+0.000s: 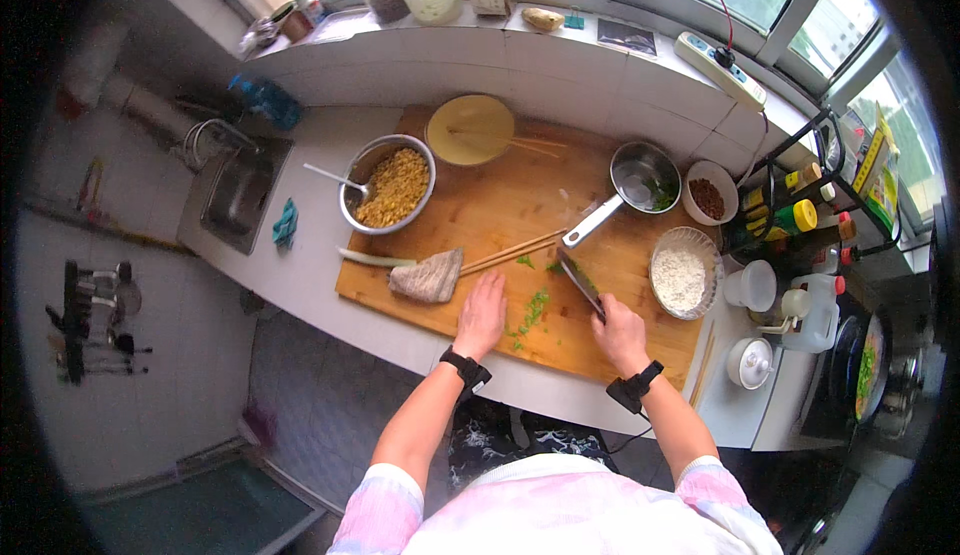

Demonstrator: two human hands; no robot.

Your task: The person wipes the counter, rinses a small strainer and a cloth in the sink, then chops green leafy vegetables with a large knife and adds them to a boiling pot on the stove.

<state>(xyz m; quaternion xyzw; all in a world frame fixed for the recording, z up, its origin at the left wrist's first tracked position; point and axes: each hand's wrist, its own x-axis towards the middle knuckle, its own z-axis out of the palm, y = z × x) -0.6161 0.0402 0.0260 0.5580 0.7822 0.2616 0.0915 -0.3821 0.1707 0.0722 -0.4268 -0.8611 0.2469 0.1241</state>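
My right hand (621,330) grips the handle of a kitchen knife (581,282), its blade low over the wooden cutting board (442,322) beside a bit of green herb. My left hand (484,316) lies palm down on the board with its fingers stretched out, holding nothing. Between the hands are scattered chopped green herbs (532,318). A pair of wooden chopsticks (514,250) lies just beyond my left hand. Left of it rests a striped greyish-pink bundle (427,277), apparently a folded cloth, with a pale stalk (375,258) behind.
A metal bowl of yellow crumbly food (396,189) holds a spoon. Behind it stands a yellow bowl (471,131). A small saucepan (645,177), a bowl of reddish-brown bits (706,201) and a glass bowl of white food (679,277) stand right. Bottles (787,217) fill a rack.
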